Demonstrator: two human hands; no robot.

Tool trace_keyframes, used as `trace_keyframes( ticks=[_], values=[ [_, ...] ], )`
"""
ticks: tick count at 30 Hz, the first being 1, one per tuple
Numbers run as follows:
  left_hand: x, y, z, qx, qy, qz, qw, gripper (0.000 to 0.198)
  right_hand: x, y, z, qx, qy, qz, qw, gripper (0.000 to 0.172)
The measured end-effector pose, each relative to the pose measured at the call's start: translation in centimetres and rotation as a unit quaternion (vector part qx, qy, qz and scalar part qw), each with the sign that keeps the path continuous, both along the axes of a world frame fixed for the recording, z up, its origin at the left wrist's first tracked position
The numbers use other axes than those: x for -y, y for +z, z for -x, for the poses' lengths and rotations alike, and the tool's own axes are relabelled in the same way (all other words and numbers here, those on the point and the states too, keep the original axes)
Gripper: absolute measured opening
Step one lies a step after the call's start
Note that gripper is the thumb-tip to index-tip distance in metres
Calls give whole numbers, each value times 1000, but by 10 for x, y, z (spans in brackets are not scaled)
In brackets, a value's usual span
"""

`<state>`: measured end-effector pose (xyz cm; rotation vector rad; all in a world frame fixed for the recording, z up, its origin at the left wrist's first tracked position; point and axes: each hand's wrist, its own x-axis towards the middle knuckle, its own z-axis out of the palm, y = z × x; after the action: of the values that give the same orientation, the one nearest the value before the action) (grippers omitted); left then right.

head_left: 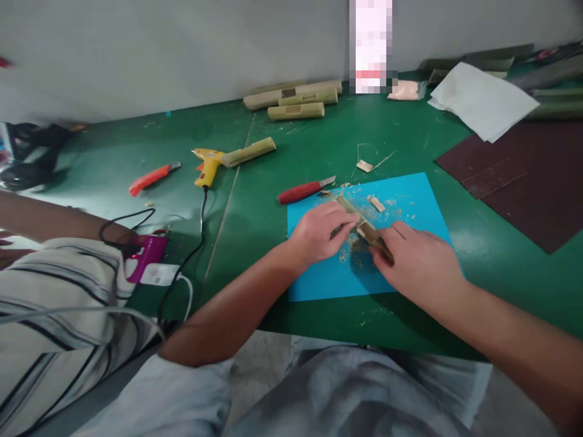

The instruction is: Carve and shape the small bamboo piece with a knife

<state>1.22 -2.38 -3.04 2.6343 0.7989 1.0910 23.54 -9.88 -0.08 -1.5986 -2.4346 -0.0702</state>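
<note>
Over a blue sheet [319,285], a bamboo tube [347,206] with an opening cut in its side slants between both hands. My right hand [416,252] is closed around its lower right end. My left hand [323,230] is pinched at the opening, with a small dark tool [336,231] showing between its fingers; the tool's tip is hard to make out. Wood shavings and a small bamboo chip [376,204] lie on the sheet. Just beyond the left hand, a red-handled knife [300,192] rests at the sheet's upper left corner.
A yellow glue gun [209,167], a bamboo piece [250,152] and an orange cutter [150,179] lie left on the green table [364,130]. Bamboo tubes [296,110] stand against the wall. Cables and a purple power strip [148,257] are near another person's arm. Right: dark board [537,182], white paper [483,100].
</note>
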Motion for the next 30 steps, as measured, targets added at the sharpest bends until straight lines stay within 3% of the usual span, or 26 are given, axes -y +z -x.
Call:
trace_keyframes(
  ticks=[7, 16, 23, 30],
  values=[
    [-8, 10, 6, 17, 11, 45, 999, 15, -13, 1, -20, -4, 37, -43, 998, 19],
    [1, 22, 13, -76, -54, 18, 996, 15, -42, -2, -40, -45, 95, 42, 994, 13],
    [9, 25, 7, -103, -50, 20, 993, 18, -55, -14, -45, -186, 176, 129, 958, 20],
    [13, 25, 14, -120, -52, 32, 991, 21, -55, -19, -41, -217, 196, 144, 945, 27]
  ],
)
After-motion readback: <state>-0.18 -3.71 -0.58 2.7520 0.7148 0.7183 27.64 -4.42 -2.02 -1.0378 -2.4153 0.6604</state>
